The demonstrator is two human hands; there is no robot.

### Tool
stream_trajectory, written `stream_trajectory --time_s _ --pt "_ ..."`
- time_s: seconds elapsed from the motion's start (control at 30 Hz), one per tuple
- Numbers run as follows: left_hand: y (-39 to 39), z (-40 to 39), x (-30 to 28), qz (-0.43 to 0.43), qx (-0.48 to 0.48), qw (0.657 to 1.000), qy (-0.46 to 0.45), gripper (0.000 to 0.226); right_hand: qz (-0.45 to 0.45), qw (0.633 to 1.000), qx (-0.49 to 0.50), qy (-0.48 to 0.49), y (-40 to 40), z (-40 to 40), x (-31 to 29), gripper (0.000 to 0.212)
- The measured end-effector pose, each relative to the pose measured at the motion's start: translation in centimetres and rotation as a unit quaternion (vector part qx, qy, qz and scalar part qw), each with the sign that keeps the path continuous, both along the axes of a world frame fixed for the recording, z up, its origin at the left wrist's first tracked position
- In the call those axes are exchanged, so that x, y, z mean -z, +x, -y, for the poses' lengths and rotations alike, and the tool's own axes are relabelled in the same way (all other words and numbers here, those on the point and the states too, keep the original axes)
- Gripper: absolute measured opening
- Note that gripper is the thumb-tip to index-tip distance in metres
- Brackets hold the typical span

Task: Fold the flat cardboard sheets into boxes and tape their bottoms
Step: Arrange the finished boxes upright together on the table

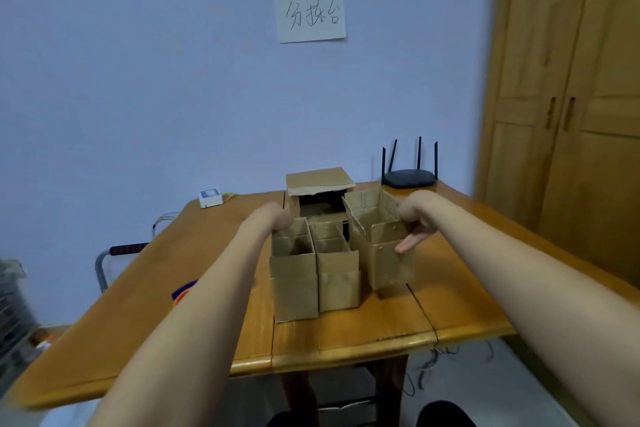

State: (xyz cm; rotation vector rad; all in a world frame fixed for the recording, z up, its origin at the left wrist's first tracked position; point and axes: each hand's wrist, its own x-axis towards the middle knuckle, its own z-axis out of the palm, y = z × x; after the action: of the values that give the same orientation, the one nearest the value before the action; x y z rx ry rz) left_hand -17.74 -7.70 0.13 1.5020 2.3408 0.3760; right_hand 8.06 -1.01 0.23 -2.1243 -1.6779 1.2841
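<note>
Arms stretch forward over the wooden surface (138, 288) toward a cluster of open brown cardboard boxes (313, 274). Right hand (410, 230) grips the rim of the tilted right-hand cardboard box (388, 253), fingers curled round its edge. Left hand (278, 218) bends down at the left box's far rim; whether it grips, I cannot tell.

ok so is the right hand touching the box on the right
Touching. The head view shows the right hand gripping the right box at its top edge, fingers lying against its outer side wall.
</note>
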Motion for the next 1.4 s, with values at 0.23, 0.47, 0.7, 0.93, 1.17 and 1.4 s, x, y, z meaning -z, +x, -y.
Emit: stream_trajectory --time_s 0.23,0.47,0.7,0.93,1.17,1.4 --pt "-0.6 1.4 1.8 0.044 0.003 0.999 -0.018 0.039 0.085 0.994 -0.071 -0.023 -2.1 1.3 3.0 0.035" --pt "-1.2 1.6 2.2 0.084 -0.008 0.996 -0.013 0.039 0.022 0.997 -0.077 0.007 -1.8 1.4 4.0 0.036" --pt "-1.2 1.3 0.2 0.017 -0.004 1.000 -0.011 0.048 0.046 0.994 -0.052 0.089 -1.5 0.8 1.1 0.071" --pt "-1.8 -3.2 -4.9 0.001 0.003 0.999 0.042 0.053 0.024 0.975 -0.037 0.220 -3.3 -3.7 -4.4 0.067" --pt "-2.9 -11.1 -4.7 0.154 -0.050 0.986 0.045 0.067 -0.085 0.978 -0.084 0.170 -8.5 -10.7 -4.6 0.075" --pt "-5.3 -17.8 -1.9 0.354 -0.093 0.930 -0.001 0.078 -0.162 0.984 -0.056 0.045 -10.6 -18.2 -1.8 0.078"
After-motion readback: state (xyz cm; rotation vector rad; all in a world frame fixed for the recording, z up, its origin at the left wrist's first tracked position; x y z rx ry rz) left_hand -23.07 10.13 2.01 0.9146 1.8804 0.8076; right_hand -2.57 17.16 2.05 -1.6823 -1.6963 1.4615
